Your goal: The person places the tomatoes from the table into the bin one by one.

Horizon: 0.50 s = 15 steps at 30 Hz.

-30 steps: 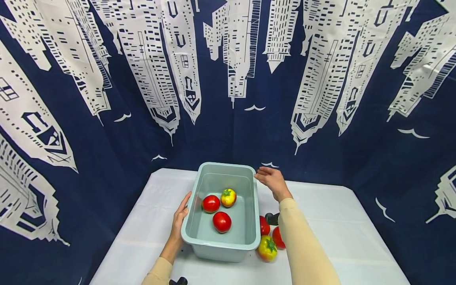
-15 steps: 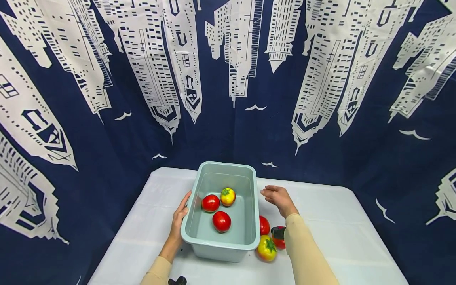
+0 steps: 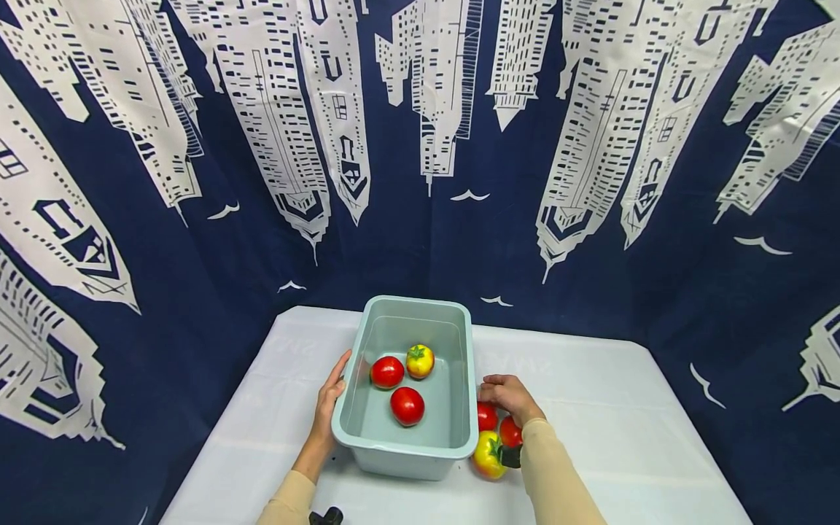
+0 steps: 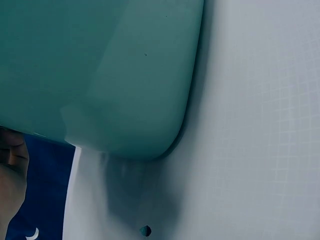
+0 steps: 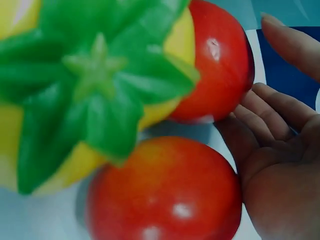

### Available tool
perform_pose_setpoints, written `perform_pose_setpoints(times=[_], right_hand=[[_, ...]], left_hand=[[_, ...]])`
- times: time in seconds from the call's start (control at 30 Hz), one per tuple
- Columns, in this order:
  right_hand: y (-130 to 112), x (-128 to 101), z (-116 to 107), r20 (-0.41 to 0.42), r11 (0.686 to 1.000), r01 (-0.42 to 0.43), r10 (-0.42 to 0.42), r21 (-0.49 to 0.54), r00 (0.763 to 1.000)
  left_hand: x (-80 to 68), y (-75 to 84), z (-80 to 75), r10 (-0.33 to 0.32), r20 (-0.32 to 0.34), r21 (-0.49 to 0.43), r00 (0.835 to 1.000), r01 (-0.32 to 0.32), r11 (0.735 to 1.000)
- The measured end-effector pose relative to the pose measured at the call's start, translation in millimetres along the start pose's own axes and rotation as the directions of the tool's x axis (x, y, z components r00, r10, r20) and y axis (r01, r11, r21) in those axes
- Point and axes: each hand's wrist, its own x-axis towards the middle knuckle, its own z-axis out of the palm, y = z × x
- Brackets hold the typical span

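1. The right hand (image 3: 508, 396) drops from beside the far right rim of a pale green bin (image 3: 402, 467) to a cluster on the table (image 3: 630, 415); the left hand (image 3: 326, 405) stays at the bin's left wall.

2. The count appears split evenly: three tomatoes sit in the bin, three outside it. Judging by that layout, loading looks about half done, with the outside trio left.

3. Inside, a left red tomato (image 3: 387, 372) rests close to a small yellow tomato (image 3: 420, 362), while a front red tomato (image 3: 407, 406) lies nearer the front wall, on the bare floor of the bin.

4. Outside, just right of the bin, a far red tomato (image 3: 486, 416), an outer red tomato (image 3: 510, 432) and a large yellow tomato (image 3: 488, 456) huddle together.

5. The right hand holds nothing, its thumb raised away from loosely bent fingers beside the far red tomato; whether skin meets fruit cannot be told. The left hand lies against the bin with fingers extended, not clenched.

6. The reds gleam, smooth and rounded, under bright highlights. The large yellow tomato, blushed red low down, wears a broad, star-shaped green cap, seen close and slightly blurred from the right wrist.
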Motion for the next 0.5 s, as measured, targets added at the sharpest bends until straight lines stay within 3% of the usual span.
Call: perform_pose_setpoints(times=[0.33, 0.5], right_hand=[[-3.7, -2.6, -4.9, 0.040, 0.982, -0.016, 0.024, -0.190, 0.999], [-1.3, -1.8, -4.6, 0.070, 0.981, 0.006, 0.008, -0.194, 0.998]], left_hand=[[0.9, 1.8, 0.3, -0.012, -0.012, 0.005, 1.000, 0.012, 1.000], [0.6, 2.6, 0.7, -0.010, -0.016, 0.004, 1.000, 0.010, 1.000]])
